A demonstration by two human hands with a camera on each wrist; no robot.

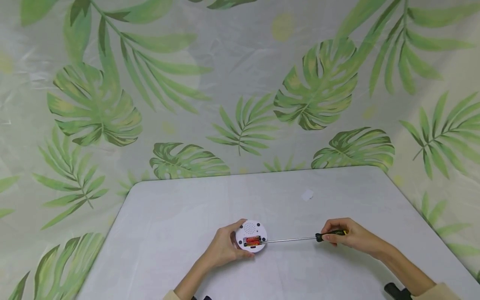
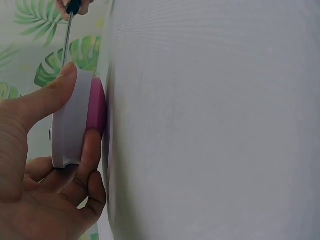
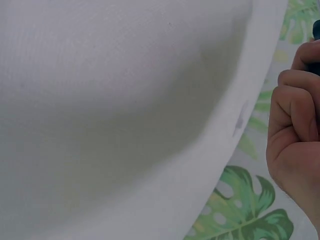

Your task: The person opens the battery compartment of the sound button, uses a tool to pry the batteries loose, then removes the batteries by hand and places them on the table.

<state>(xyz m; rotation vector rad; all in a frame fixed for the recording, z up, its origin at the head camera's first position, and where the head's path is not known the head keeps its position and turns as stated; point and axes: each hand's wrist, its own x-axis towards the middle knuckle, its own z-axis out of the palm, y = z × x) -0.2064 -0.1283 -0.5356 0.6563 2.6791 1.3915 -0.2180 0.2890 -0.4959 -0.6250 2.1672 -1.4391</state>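
My left hand (image 1: pixel 222 246) grips a round white device (image 1: pixel 250 227) by its edge, thumb on one side and fingers on the other. The device's underside faces up, with speaker holes, dark feet and an uncovered battery bay holding red batteries (image 1: pixel 252 241). In the left wrist view, a pink part (image 2: pixel 97 107) shows on the device's table side. My right hand (image 1: pixel 350 236) holds a screwdriver (image 1: pixel 290 240) by its black and yellow handle. Its long metal shaft reaches left, and the tip is at the right end of the battery bay.
A small white scrap (image 1: pixel 307 195) lies toward the back of the white table (image 1: pixel 180 208). A leaf-patterned curtain (image 1: pixel 240 83) hangs behind the table. Dark wrist-camera parts (image 1: pixel 397 291) show near the right forearm.
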